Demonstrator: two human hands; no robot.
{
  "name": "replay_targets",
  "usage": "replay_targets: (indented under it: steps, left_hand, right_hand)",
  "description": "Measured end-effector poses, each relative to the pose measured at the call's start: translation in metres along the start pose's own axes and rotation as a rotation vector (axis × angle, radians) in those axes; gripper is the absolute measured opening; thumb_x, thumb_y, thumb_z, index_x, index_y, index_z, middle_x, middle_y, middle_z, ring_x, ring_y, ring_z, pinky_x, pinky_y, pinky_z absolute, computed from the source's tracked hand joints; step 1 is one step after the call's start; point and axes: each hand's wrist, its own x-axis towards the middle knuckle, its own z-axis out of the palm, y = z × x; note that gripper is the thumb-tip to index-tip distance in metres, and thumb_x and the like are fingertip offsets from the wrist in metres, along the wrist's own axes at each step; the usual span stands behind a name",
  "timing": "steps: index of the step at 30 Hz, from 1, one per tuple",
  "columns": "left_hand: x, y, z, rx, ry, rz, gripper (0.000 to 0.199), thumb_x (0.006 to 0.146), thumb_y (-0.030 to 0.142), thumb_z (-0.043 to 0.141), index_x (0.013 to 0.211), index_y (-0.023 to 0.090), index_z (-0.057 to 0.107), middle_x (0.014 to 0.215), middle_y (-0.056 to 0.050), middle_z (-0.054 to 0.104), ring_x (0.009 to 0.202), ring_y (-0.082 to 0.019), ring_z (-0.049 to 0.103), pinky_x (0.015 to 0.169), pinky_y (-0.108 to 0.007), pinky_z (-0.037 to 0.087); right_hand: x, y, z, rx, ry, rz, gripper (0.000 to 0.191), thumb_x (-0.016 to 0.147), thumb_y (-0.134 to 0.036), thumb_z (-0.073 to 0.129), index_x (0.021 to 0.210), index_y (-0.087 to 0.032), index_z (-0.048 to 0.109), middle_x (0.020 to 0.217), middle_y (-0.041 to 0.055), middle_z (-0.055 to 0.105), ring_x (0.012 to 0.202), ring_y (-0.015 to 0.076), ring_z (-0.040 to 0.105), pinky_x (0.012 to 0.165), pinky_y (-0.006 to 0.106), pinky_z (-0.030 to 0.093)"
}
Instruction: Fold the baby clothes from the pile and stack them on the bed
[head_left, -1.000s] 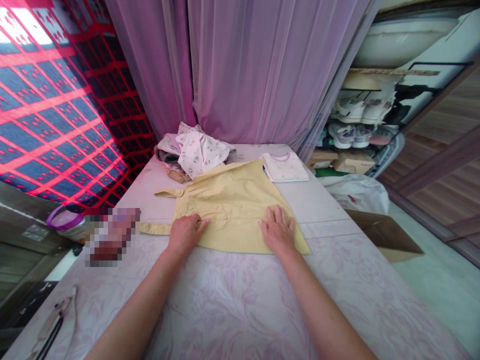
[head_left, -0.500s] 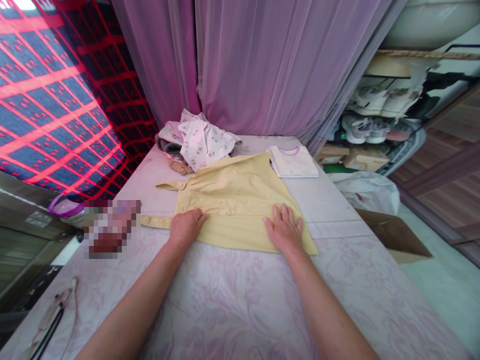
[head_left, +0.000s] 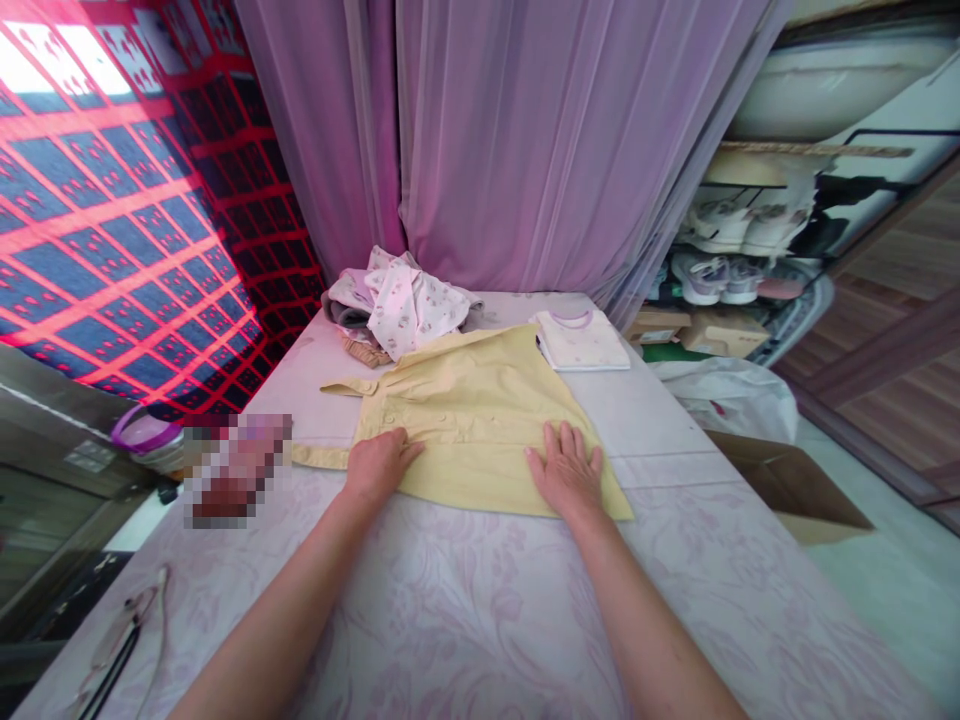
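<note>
A yellow button-front strap dress [head_left: 480,400] lies spread on the bed, its hem to the right and its two straps to the left. My left hand [head_left: 379,465] is on the near left part of the dress, fingers bent together and gripping the cloth near the buttons. Flat on the lower right of the dress rests my right hand [head_left: 570,470], open with its fingers spread. Behind the hem sits a folded white shirt [head_left: 585,340] with a purple neckline. At the back left is a pile of printed clothes [head_left: 412,305] in a wicker basket [head_left: 365,350].
A blurred-out reddish item [head_left: 240,470] lies at the bed's left edge. Glasses [head_left: 112,640] and a white cable [head_left: 160,620] are at the near left. Purple curtains [head_left: 510,140] hang behind. Right of the bed stand a cardboard box [head_left: 787,480] and a shoe rack [head_left: 720,275].
The camera view has tilted and shifted slightly, so everything sits a little lower. My left hand's fingers reach slightly differently over the cloth; the right hand stays flat on the dress.
</note>
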Motion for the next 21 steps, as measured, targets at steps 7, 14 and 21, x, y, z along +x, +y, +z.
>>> replay_targets:
  steps: [7, 14, 21]
  left_hand:
    - [-0.027, 0.045, 0.021, -0.097, 0.172, 0.420, 0.033, 0.094, 0.033, 0.039, 0.117, 0.019, 0.058, 0.123, -0.008, 0.061, 0.116, -0.021, 0.054, 0.102, -0.034, 0.039]
    - [-0.038, 0.059, 0.061, -0.107, 0.175, 0.494, 0.059, 0.094, 0.051, 0.030, 0.139, 0.015, 0.041, 0.144, -0.012, 0.042, 0.135, -0.026, 0.035, 0.111, -0.045, 0.028]
    - [-0.033, 0.008, 0.053, -0.087, 0.152, 0.456, 0.056, 0.095, 0.048, 0.030, 0.141, 0.018, 0.040, 0.147, -0.010, 0.038, 0.137, -0.025, 0.030, 0.112, -0.045, 0.026]
  right_hand:
    - [0.001, 0.000, 0.000, -0.001, -0.012, -0.005, 0.063, 0.093, -0.050, 0.020, 0.148, -0.020, 0.022, 0.155, 0.0109, 0.017, 0.141, 0.0268, 0.012, 0.109, 0.056, 0.012]
    - [0.000, 0.000, -0.001, -0.003, -0.004, -0.009, 0.063, 0.093, -0.051, 0.020, 0.148, -0.020, 0.023, 0.155, 0.0103, 0.018, 0.141, 0.0264, 0.013, 0.109, 0.055, 0.012]
    - [0.000, 0.000, -0.001, 0.005, 0.009, -0.012, 0.061, 0.093, -0.050, 0.022, 0.147, -0.020, 0.025, 0.154, 0.0109, 0.020, 0.140, 0.0268, 0.015, 0.109, 0.055, 0.014]
